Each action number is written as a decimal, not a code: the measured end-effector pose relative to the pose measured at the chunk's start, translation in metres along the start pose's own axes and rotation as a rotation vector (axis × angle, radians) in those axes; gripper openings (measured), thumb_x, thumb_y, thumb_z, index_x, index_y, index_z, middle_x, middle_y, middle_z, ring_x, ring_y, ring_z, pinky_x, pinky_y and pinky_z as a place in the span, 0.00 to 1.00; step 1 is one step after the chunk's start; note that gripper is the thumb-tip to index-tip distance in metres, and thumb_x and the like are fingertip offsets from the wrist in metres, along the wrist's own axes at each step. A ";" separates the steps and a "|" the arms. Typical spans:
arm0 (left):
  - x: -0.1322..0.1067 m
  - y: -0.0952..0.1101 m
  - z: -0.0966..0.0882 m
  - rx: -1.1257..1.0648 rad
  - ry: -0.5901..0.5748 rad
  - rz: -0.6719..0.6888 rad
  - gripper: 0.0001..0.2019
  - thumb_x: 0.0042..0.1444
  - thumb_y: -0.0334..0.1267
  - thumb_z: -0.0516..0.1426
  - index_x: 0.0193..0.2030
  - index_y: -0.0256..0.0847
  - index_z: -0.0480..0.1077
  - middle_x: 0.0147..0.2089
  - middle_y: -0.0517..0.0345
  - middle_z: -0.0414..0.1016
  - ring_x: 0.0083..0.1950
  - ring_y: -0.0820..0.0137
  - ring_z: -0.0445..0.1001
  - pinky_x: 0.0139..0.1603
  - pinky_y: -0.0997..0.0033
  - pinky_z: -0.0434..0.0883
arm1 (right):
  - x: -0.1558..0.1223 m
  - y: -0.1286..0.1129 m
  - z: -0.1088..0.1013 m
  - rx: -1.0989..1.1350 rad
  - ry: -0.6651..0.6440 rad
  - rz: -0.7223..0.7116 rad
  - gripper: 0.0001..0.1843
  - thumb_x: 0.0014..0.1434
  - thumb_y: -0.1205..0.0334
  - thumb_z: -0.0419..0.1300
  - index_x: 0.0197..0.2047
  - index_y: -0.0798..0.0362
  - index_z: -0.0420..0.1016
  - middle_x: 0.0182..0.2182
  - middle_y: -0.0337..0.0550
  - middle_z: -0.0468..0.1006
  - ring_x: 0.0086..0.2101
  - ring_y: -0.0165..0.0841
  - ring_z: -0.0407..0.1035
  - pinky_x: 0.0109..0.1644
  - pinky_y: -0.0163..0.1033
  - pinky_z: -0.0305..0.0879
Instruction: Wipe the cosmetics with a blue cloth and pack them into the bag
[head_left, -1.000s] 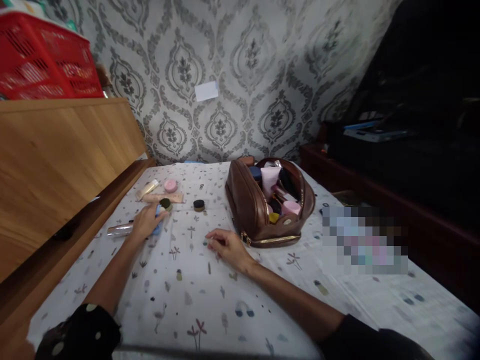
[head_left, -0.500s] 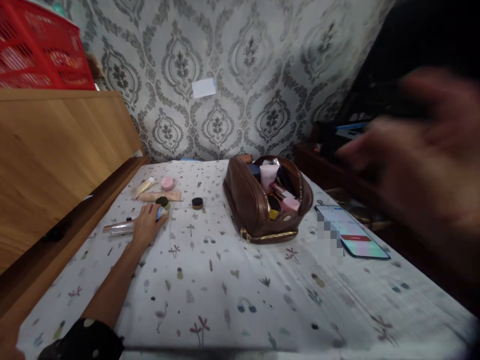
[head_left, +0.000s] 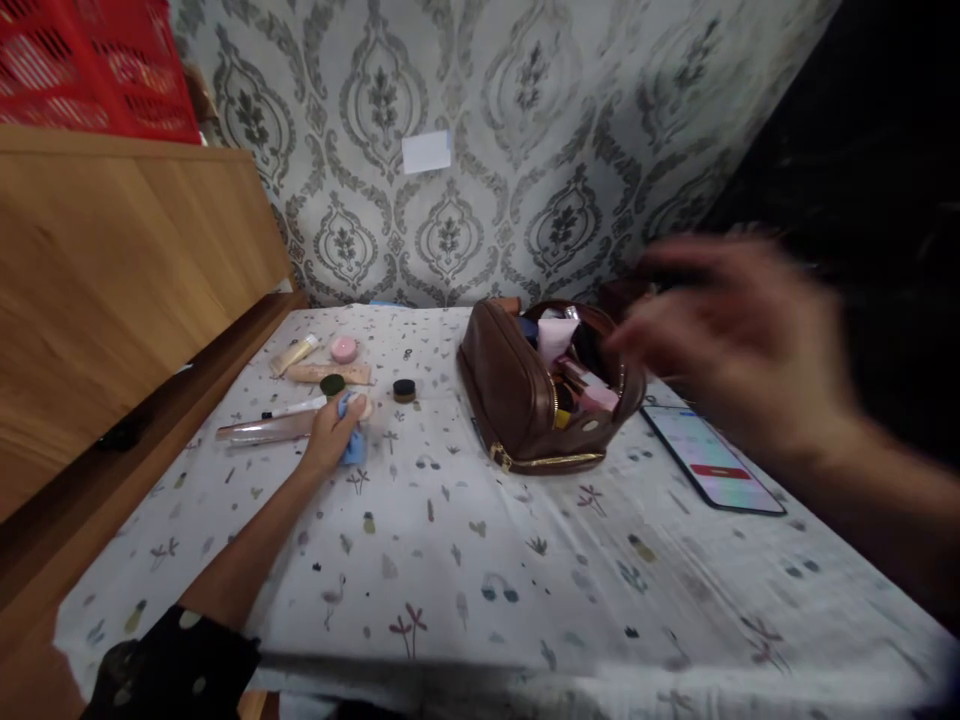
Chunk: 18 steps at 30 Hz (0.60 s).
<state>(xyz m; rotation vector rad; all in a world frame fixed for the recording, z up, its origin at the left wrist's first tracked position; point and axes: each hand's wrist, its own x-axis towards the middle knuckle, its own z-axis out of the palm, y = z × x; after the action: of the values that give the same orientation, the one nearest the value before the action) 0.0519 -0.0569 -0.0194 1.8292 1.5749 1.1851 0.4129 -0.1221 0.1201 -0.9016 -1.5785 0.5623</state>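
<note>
1. Left hand (head_left: 332, 434): grip curled round cloth (head_left: 353, 449), towards left edge of surface (head_left: 525, 620)
2. Right hand (head_left: 739, 345): raised near right edge, blurred; cannot tell its grip
3. Unzipped bag (head_left: 501, 375): far right corner

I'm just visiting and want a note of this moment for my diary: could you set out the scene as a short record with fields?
Left hand: holding a pale-blue item, kind unclear
Right hand: in the air, blurred, grip unclear
Brown bag: open, filled with small items
Left of bag: dark-lidded jar, pink round container, beige tube
Right of bag: phone, screen lit
Surface: printed white cloth
Behind: patterned wall
</note>
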 end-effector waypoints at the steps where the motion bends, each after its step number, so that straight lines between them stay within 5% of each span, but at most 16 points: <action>1: -0.003 0.005 0.005 -0.056 -0.020 -0.026 0.23 0.63 0.60 0.46 0.30 0.42 0.63 0.22 0.64 0.65 0.23 0.72 0.65 0.25 0.73 0.64 | -0.011 0.009 0.022 0.000 -0.115 0.062 0.19 0.64 0.60 0.61 0.57 0.49 0.68 0.36 0.40 0.76 0.30 0.29 0.73 0.32 0.35 0.73; 4: -0.015 0.020 0.019 -0.183 -0.102 -0.075 0.27 0.63 0.63 0.44 0.30 0.41 0.66 0.22 0.61 0.68 0.21 0.72 0.65 0.22 0.73 0.64 | -0.045 0.041 0.097 -0.007 -0.405 0.224 0.27 0.61 0.61 0.61 0.62 0.50 0.62 0.40 0.43 0.75 0.31 0.30 0.73 0.33 0.38 0.72; 8: -0.032 0.038 0.030 -0.281 -0.184 -0.071 0.29 0.62 0.63 0.47 0.28 0.40 0.69 0.24 0.58 0.72 0.28 0.69 0.71 0.29 0.71 0.70 | -0.065 0.076 0.169 -0.070 -0.436 0.170 0.30 0.58 0.64 0.63 0.63 0.51 0.64 0.51 0.50 0.71 0.36 0.32 0.71 0.47 0.46 0.72; 12: -0.037 0.042 0.032 -0.272 -0.198 -0.023 0.29 0.63 0.63 0.45 0.27 0.41 0.65 0.25 0.59 0.69 0.31 0.68 0.69 0.35 0.68 0.70 | -0.068 0.097 0.189 0.027 -0.319 0.164 0.24 0.53 0.64 0.65 0.54 0.52 0.73 0.48 0.48 0.75 0.48 0.40 0.70 0.55 0.48 0.67; 18: -0.031 0.028 0.025 -0.171 -0.098 0.009 0.25 0.65 0.62 0.42 0.44 0.43 0.65 0.30 0.62 0.65 0.33 0.68 0.67 0.39 0.66 0.66 | -0.075 0.109 0.188 0.132 -0.292 0.386 0.20 0.51 0.55 0.66 0.47 0.52 0.75 0.37 0.42 0.77 0.37 0.36 0.70 0.42 0.40 0.69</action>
<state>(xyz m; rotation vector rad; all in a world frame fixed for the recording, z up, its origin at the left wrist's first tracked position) 0.0889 -0.0883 -0.0208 1.7576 1.3693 1.1777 0.2594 -0.0951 -0.0485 -1.0669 -1.6088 1.1006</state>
